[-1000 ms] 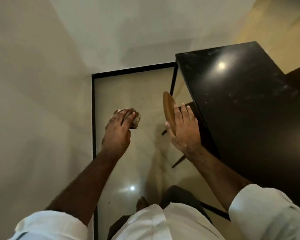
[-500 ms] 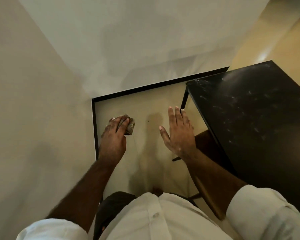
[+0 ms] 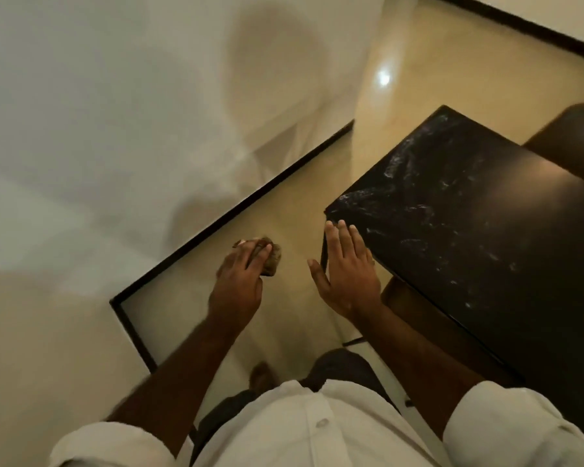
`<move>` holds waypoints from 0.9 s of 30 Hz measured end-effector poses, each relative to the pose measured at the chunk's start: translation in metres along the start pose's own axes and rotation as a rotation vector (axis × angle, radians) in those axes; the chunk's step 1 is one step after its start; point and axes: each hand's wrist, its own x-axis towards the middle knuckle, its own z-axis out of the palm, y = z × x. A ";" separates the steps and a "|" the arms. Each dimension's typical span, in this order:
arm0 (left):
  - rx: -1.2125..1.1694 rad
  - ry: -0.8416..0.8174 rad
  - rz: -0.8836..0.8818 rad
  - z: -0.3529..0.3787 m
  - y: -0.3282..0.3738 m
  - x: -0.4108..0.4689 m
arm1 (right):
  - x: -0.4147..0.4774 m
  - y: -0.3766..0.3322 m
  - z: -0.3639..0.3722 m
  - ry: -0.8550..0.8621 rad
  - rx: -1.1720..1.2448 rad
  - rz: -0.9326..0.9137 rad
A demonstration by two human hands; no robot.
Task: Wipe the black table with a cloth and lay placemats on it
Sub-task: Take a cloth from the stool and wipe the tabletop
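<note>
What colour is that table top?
Black, with whitish smears on the table, seen in the head view.

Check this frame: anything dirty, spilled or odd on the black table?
Yes. The black table has whitish smears and specks across its near-left corner and left part, like dust or residue; the right part looks clean. The left hand holds a bunched cloth off the table; the right hand is open, empty.

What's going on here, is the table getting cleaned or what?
A person stands beside the black table, about to wipe it. The left hand grips a bunched cloth over the floor, not yet on the table. The right hand is open and empty, fingers near the table's near corner. The tabletop shows pale smears. No placemats are on the table.
</note>
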 end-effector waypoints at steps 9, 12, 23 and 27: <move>0.011 -0.241 0.515 0.037 0.069 0.198 | 0.049 0.065 -0.008 0.099 0.119 0.431; -0.010 -0.325 0.615 0.060 0.111 0.232 | 0.055 0.091 -0.005 0.128 0.235 0.513; -0.197 -0.700 1.072 0.140 0.239 0.300 | 0.090 0.149 -0.032 0.768 1.727 1.220; -0.108 -0.956 1.336 0.166 0.275 0.320 | 0.094 0.172 -0.041 1.155 1.649 1.426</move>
